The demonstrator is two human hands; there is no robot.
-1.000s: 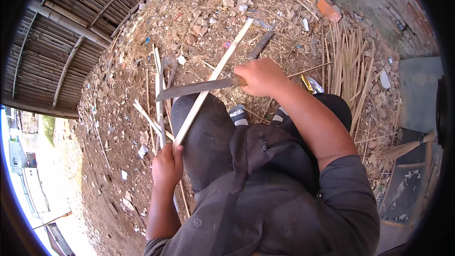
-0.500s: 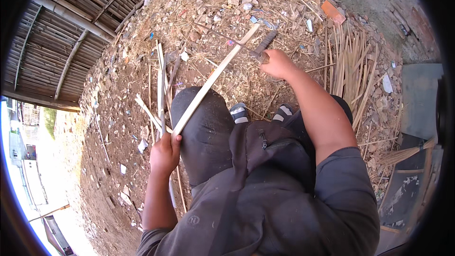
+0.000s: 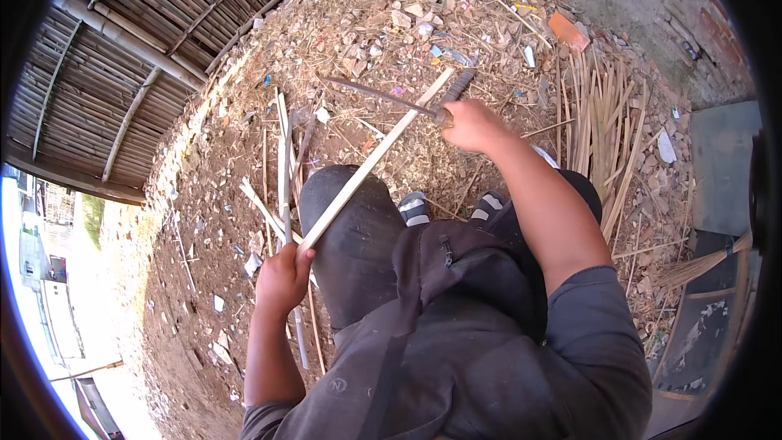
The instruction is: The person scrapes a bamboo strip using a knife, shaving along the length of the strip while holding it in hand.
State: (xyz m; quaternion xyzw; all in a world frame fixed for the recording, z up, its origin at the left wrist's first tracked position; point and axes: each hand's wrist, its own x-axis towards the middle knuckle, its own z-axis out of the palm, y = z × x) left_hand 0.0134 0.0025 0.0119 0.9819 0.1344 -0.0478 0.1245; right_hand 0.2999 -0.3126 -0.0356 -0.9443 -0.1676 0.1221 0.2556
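Observation:
My left hand is closed around the lower end of a long pale bamboo strip, which slants up and to the right across my left knee. In my right hand is a knife with a long, thin dark blade. The blade points left and crosses the strip near its upper end; whether it touches the strip I cannot tell. Most of the knife's handle is hidden by my fingers. A dark ridged rod shows just above my right hand, and I cannot make out whether it belongs to the knife.
Several split strips lie beyond my left hand. A larger bundle of bamboo strips is on the ground at right, near an orange brick piece. Rubble and straw litter the ground. A bamboo-slat structure stands at upper left.
The knife blade has swung lower and its tip now reaches further left. The whole view has shifted slightly; my left hand still holds the strip in about the same place.

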